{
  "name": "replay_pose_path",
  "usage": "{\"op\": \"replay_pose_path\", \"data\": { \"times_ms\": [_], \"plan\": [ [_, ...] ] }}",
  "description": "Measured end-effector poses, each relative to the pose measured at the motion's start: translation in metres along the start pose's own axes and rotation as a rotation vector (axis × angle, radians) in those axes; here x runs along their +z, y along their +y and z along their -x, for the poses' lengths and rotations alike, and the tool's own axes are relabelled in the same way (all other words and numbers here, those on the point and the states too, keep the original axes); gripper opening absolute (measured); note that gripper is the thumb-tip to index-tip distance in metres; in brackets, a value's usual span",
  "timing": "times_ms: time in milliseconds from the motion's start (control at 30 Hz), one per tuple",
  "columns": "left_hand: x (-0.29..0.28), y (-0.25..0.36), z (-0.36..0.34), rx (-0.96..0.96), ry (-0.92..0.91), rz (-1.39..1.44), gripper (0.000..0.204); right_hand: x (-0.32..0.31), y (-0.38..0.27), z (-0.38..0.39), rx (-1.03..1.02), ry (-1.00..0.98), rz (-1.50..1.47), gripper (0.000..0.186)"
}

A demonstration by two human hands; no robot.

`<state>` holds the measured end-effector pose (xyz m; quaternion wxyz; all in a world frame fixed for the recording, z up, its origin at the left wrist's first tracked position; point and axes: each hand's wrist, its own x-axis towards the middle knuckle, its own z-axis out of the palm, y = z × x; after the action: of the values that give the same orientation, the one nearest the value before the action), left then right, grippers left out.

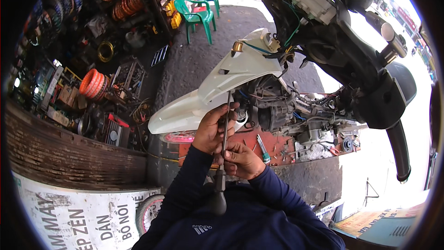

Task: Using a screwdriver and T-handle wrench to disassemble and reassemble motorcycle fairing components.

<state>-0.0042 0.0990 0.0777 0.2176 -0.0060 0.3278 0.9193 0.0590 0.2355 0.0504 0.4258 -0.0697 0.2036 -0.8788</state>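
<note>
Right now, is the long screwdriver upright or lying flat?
Upright: the screwdriver stands near vertical, handle down, tip up at the white fender, held by left hand and right hand.

A single wide fisheye view from the person's head looks steeply down and forward at close range over the dark blue sleeves (194, 180) onto the stripped scooter (296, 106) with its white front fender (217, 88), straight edges bending toward the dark rim, the shop shelves (92, 65) at left.
</note>
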Motion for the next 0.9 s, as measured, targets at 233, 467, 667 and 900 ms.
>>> {"op": "replay_pose_path", "data": {
  "times_ms": [233, 467, 667, 900],
  "plan": [
    [-0.001, -0.006, -0.007, 0.053, -0.006, 0.072, 0.027, -0.003, 0.006, 0.000, -0.055, -0.022, -0.062, 0.029],
    [-0.006, -0.008, -0.013, 0.030, -0.096, 0.166, 0.025, -0.001, 0.005, 0.000, -0.067, -0.069, -0.109, 0.022],
    [-0.010, -0.007, -0.030, 0.052, 0.007, 0.221, 0.025, -0.003, 0.013, -0.003, -0.114, 0.018, -0.056, 0.027],
    [-0.018, -0.009, -0.046, 0.083, -0.025, 0.216, 0.025, -0.011, 0.011, 0.014, -0.147, 0.240, 0.033, 0.014]
  ]
}}
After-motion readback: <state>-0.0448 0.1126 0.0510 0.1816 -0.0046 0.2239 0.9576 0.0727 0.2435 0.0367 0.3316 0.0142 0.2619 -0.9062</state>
